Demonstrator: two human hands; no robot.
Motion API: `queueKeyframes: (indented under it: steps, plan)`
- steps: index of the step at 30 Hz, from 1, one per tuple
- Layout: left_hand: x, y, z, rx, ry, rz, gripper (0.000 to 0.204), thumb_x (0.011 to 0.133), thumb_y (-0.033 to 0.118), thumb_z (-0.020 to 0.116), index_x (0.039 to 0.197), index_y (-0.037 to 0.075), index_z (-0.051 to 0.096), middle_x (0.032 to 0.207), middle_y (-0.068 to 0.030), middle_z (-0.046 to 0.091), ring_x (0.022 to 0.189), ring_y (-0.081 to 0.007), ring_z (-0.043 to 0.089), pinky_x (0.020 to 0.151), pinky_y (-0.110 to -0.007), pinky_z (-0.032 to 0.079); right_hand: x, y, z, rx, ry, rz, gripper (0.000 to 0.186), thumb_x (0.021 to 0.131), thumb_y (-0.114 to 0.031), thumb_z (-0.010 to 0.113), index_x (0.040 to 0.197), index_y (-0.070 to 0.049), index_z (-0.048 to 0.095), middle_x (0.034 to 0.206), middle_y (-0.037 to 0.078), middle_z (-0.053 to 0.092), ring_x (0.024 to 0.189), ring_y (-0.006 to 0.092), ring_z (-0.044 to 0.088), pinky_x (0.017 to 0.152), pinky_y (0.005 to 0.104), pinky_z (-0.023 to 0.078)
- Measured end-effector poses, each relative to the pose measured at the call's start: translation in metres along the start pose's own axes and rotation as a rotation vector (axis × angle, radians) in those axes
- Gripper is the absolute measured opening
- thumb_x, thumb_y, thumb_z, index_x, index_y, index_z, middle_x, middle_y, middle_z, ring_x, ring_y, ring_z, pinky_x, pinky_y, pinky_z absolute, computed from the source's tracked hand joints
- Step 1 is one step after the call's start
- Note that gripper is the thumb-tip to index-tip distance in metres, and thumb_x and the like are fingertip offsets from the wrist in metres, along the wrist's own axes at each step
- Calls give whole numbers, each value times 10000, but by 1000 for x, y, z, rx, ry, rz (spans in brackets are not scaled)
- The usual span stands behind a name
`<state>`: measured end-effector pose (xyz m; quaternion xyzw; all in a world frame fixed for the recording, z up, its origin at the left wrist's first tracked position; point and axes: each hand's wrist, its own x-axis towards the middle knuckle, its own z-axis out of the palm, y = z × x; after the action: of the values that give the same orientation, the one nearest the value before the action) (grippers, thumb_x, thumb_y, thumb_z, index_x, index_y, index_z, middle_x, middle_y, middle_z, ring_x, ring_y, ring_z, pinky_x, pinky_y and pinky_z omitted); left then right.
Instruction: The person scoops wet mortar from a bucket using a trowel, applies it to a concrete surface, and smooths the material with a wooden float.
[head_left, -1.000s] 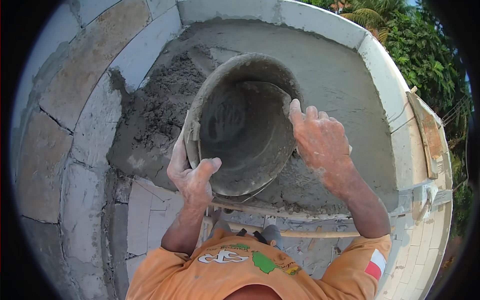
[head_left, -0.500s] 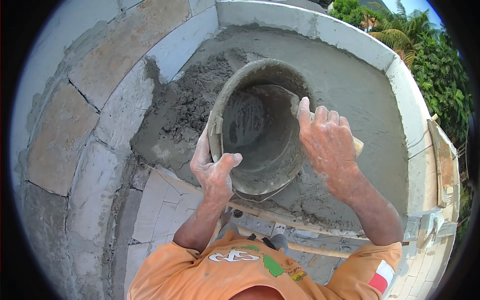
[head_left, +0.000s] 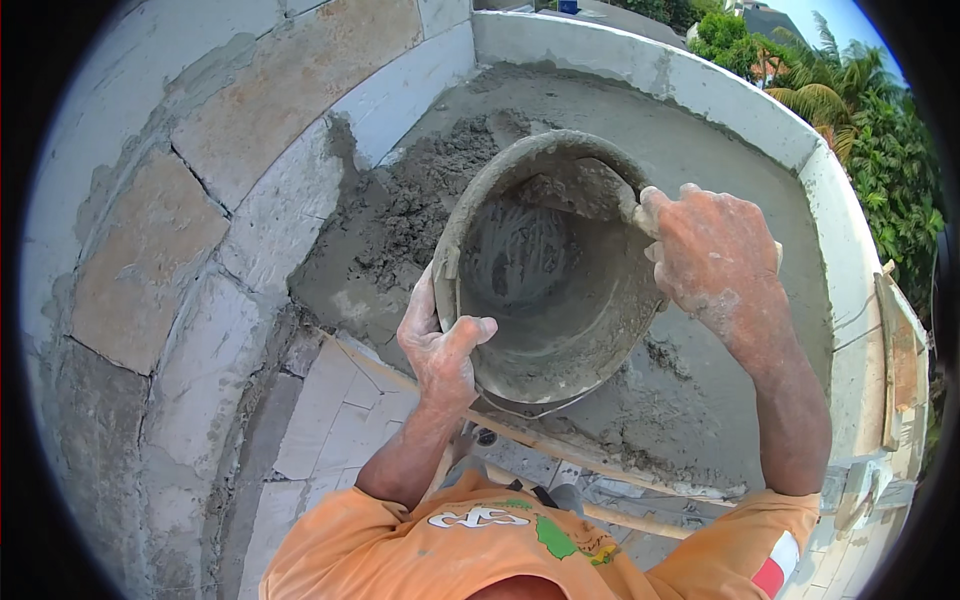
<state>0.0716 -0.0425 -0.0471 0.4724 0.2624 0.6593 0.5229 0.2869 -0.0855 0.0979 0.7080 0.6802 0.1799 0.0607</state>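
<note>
Okay, my left hand (head_left: pixel 440 345) clamps the near-left rim of the bucket (head_left: pixel 555 290), thumb hooked over the lip into the inside, fingers wrapped on the outer wall. My right hand (head_left: pixel 715 255) grips the right rim, fingers curled over the edge, knuckles up, caked in grey dust. Both hands closed on the bucket, so it hangs between them at frame centre.

The bucket is tilted, mouth facing up toward me, inside smeared with grey mortar residue, a thicker patch stuck under the far rim. Its wire handle (head_left: pixel 530 408) loops below the bottom edge.

Just behind the bucket, upper centre-left, sits a lumpy pile of wet mortar (head_left: pixel 410 215), lying on a flatter grey mortar bed (head_left: pixel 700 370) that spreads right and lower right. A white block parapet (head_left: pixel 690 85) curves round the bed from top centre to the right edge. Left of frame is a wall of pale and tan stone blocks (head_left: pixel 150 260) with rough grey joints. Lower centre-left, light floor tiles (head_left: pixel 335 430); a thin wooden strip (head_left: pixel 590 465) runs along the near edge of the bed. Bottom centre, my orange shirt (head_left: pixel 500 545). Upper right, green trees (head_left: pixel 880 130) beyond the parapet.
</note>
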Motion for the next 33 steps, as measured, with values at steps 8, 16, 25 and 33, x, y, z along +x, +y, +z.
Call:
queueKeyframes:
  steps: [8,16,25,33]
  plan:
    - [2,-2,-2,-60,-79,-90,762,685,21,652,1417,-100,478,1339,-159,592,1212,-206,567,1065,-334,419,-24,-29,-20,-80,142,-100,341,761,-71,756,1087,-47,658,836,117,655,810,257,708,712,388,571]
    - [14,51,-45,-145,80,-25,810,642,20,689,1413,-97,469,1325,-172,602,1193,-220,589,1058,-339,429,-67,-5,3,214,-28,-18,509,769,-111,777,1246,-30,618,885,137,626,830,286,645,750,400,510]
    - [-23,148,-170,134,507,378,791,649,11,569,1424,-55,425,1277,-210,582,1115,-324,626,983,-412,520,-63,31,32,847,280,181,522,845,-152,781,1284,57,593,1057,149,683,912,201,619,840,348,505]
    - [-130,198,-267,399,708,189,733,665,79,623,1373,-59,493,1244,-184,621,1063,-293,646,951,-381,527,-45,22,130,98,62,296,489,903,-177,719,1356,-66,568,1000,147,644,881,336,669,743,437,537]
